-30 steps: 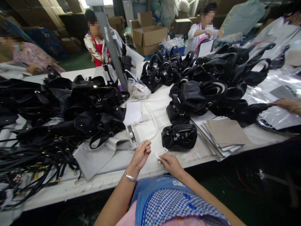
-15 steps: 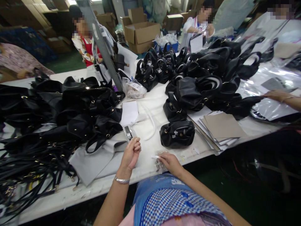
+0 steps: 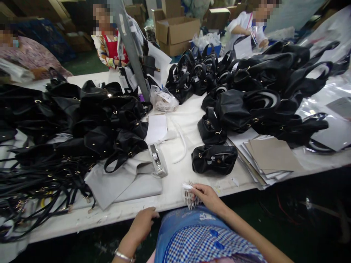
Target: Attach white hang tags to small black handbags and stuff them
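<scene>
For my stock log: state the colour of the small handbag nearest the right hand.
The small soft handbag is black; head view shows it best.

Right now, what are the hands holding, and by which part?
The right hand pinches a small whitish bundle by one end. The left hand seems empty, at the edge of the table.

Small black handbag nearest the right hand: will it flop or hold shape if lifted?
Probably floppy: the small black handbag lies slumped, top sagging. Likely light: it looks unstuffed. Unlikely to roll, lying flat on the table beyond the right hand and its tag bundle.
</scene>
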The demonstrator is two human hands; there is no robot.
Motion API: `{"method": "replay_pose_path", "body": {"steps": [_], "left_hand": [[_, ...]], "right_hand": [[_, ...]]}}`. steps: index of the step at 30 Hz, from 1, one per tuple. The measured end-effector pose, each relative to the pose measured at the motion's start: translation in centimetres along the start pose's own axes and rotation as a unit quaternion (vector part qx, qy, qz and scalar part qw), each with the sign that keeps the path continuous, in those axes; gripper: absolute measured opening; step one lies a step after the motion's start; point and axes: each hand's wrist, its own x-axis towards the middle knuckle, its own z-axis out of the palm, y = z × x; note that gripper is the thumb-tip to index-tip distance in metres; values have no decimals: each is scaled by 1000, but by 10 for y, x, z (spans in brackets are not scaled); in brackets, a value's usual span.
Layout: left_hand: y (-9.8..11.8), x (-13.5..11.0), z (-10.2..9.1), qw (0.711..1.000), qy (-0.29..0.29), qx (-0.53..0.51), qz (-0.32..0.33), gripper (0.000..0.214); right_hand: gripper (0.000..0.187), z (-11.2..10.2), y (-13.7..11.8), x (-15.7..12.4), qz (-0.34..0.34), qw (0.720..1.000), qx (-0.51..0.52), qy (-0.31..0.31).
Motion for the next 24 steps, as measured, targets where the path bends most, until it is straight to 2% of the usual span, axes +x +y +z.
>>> {"method": "replay_pose_path", "body": {"steps": [2,4,5,8,10,12,15,18,21,24], "left_hand": [[1,2,7,999,-14,0,-34,29],[14,14,8,999,-18,-16,-26,25],[24,23,7,1000,0,-27,-5,25],[55,58,0,987,128,-54,82,23],[73,85,-8,969,208,-55,120,28],[89,112,-17,960,242,-28,134,35],[108,153,-32,966,213,52,135,37],[123,195,-37,970,164,111,141,25],[132,231,-30,970,136,144,140,22],[136,256,-21,969,112,167,146,20]], "right_hand": [[36,0,-1,6,20,999,14,-24],[34,2,-3,21,25,999,20,-43],[33,3,-3,32,22,998,21,-49],[31,9,-4,70,5,999,22,-46],[29,14,-2,90,-10,1000,24,-13],[29,17,1,102,-27,999,29,24],[31,22,6,102,-54,996,52,53],[32,26,7,90,-58,994,66,70],[31,28,5,72,-48,993,76,72],[32,29,3,51,-35,995,83,39]]}}
